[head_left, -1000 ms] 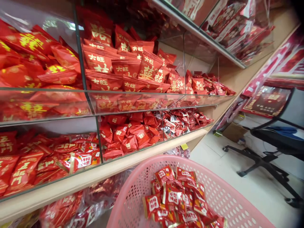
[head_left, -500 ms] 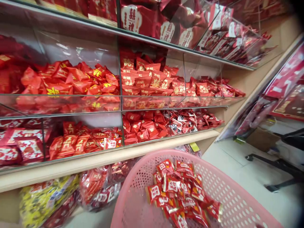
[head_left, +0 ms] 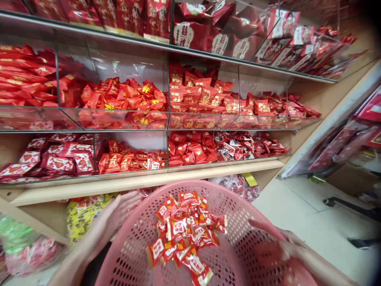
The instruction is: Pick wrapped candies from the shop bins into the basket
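A pink perforated plastic basket [head_left: 119,254] stands below the shelves, holding a pile of small red-and-gold wrapped candies [head_left: 178,227] with white labels. My left hand [head_left: 126,204] is beside the basket's left rim, fingers stretched out and holding nothing; I cannot tell whether it touches the rim. At the right rim is my right hand [head_left: 281,250], its fingers blurred and spread apart over the basket's side, with nothing visible between them. Whether it touches the basket is unclear.
Shelves with clear dividers hold red candy packets [head_left: 127,97] and larger dark red packages [head_left: 196,33]. A yellow patterned bag [head_left: 80,218] lies under the bottom ledge [head_left: 89,186]. To the right, a chair base [head_left: 351,208] stands on the tiled floor [head_left: 300,216].
Both my hands have come into view at the basket's sides. The basket shifts left in the view and shows more of its inside. The camera view has turned leftward.
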A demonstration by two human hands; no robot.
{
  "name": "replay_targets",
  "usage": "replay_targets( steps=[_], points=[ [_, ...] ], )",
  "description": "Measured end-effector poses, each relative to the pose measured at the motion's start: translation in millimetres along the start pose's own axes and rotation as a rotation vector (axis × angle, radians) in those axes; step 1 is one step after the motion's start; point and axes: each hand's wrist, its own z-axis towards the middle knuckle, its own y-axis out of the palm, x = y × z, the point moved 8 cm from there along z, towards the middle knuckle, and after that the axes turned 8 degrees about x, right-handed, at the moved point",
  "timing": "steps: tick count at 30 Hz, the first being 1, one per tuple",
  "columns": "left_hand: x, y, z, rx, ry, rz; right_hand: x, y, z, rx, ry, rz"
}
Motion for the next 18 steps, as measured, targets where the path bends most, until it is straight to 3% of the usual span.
replay_targets(
  steps=[2,5,10,13,15,18],
  points=[
    [-19,34,18,-0.147,-0.223,-0.085,-9,7,10,-0.047,0.024,0.043],
    [-29,63,40,-0.229,-0.299,-0.138,-20,14,23,-0.127,0.034,0.079],
    [-36,73,66,-0.296,-0.270,-0.261,-26,14,41,-0.246,0.019,0.106],
    [-41,71,77,-0.282,-0.280,-0.251,-27,4,50,-0.235,0.014,-0.019],
    [-42,73,80,-0.304,-0.277,-0.238,-42,-7,55,-0.138,-0.121,-0.198],
    [-41,79,80,-0.340,-0.276,-0.218,-93,-12,47,0.206,-0.555,-0.540]
  ],
)
